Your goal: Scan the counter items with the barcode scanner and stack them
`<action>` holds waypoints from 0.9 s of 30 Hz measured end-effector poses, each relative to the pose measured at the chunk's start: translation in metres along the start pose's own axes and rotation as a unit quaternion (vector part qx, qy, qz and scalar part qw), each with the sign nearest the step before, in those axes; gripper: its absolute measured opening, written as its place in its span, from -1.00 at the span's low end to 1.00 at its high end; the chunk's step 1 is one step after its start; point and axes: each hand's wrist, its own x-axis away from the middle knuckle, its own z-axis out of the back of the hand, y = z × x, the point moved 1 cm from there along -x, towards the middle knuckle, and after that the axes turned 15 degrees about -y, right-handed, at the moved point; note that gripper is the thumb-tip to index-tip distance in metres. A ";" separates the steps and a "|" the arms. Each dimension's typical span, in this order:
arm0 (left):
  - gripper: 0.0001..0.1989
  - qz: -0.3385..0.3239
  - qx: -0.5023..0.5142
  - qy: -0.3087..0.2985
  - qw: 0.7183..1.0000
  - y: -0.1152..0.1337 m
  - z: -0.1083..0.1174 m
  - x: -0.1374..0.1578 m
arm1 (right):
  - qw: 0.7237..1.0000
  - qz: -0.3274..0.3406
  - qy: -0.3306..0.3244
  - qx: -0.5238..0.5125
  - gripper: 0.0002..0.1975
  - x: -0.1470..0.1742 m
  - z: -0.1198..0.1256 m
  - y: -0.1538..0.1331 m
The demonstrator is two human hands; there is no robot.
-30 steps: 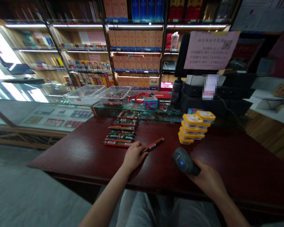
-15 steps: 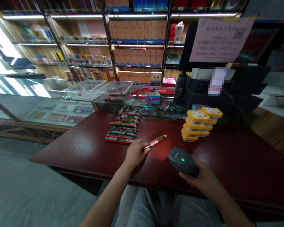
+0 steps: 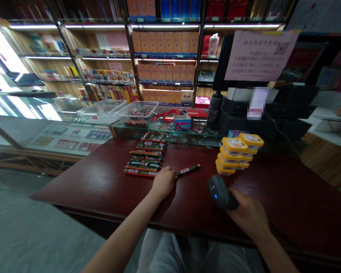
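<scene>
My left hand [image 3: 164, 182] is closed on the near end of a slim stick-shaped snack packet [image 3: 189, 169], dark with a pale label, which points to the right just over the brown table [image 3: 102, 189]. In my right hand [image 3: 248, 212] is a dark barcode scanner [image 3: 218, 191], gripped by its handle, with a small blue light showing on its head. Left of and beyond my left hand lies a column of several similar stick packets [image 3: 147, 153], side by side. Yellow-lidded plastic tubs [image 3: 233, 155] stand stacked beyond the scanner.
Behind the table runs a glass counter [image 3: 199, 136] bearing clear plastic bins [image 3: 139, 110], a small blue-and-pink box [image 3: 182, 122] and a dark bottle [image 3: 214, 110]. A monitor [image 3: 223, 64] with a pink paper sign [image 3: 260, 55] stands at the right. Shelves of boxes [image 3: 165, 43] line the back.
The scanner's light has turned from green to blue, and its red glow on the table is gone. The scanner has swung to a different angle. The packet has turned, showing more dark green.
</scene>
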 end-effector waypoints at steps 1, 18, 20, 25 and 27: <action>-0.82 0.008 0.001 -0.004 1.000 0.001 0.000 -0.010 | 1.000 0.008 0.013 0.019 -0.76 -0.001 -0.006 0.004; -0.78 0.029 0.199 0.087 0.976 0.022 -0.012 -0.186 | 0.992 0.066 0.079 0.068 -0.67 -0.008 -0.041 0.029; -0.72 0.009 0.213 0.090 0.973 0.025 -0.015 -0.192 | 0.992 0.066 0.076 0.073 -0.66 -0.008 -0.041 0.030; -0.71 -0.049 0.221 0.080 0.971 0.025 -0.025 -0.195 | 0.994 0.052 0.062 0.069 -0.65 -0.009 -0.040 0.029; -0.71 -0.065 0.201 0.070 0.975 0.024 -0.027 -0.195 | 0.994 0.048 0.064 0.068 -0.65 -0.009 -0.040 0.028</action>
